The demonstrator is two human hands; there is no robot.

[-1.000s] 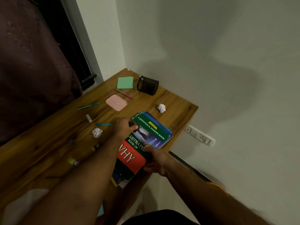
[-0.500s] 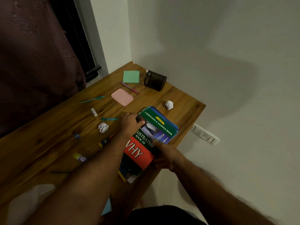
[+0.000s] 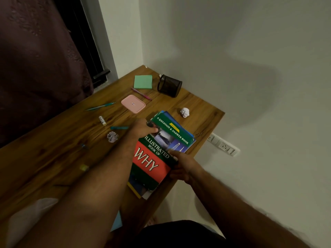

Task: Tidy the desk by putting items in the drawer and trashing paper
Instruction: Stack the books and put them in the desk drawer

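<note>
Closest to the camera are two bare arms reaching out over the wooden tabletop (image 3: 44, 154). They meet at a stack of books (image 3: 162, 153) that lies at the right edge of the tabletop, with its near end sticking out a little past the edge. The top book is green and red, with big white letters that say "WHY".

The right hand (image 3: 182, 169) is on the right side of the stack. Its fingers (image 3: 176, 154) are curled around the edge of the books, holding them. The left hand (image 3: 141, 128) is on the far left side of the stack. Its fingers are bent and gripping the books there too.

Just left of the left hand sit a crumpled paper ball (image 3: 112, 136) and a teal pen (image 3: 119, 127). A little farther is a small white tube (image 3: 102, 120). Some small things nearer on the left are too blurry to tell.

Past the books is a second paper ball (image 3: 185, 112). A pink box (image 3: 133, 104) lies near the middle, with a green pen (image 3: 100, 106) to its left and a pink pen (image 3: 141, 93) just behind it.

At the far corner are a green pad of sticky notes (image 3: 143, 81) and a black mesh cup (image 3: 169, 85), tipped on its side. A white wall socket (image 3: 223, 144) is on the wall to the right.
</note>
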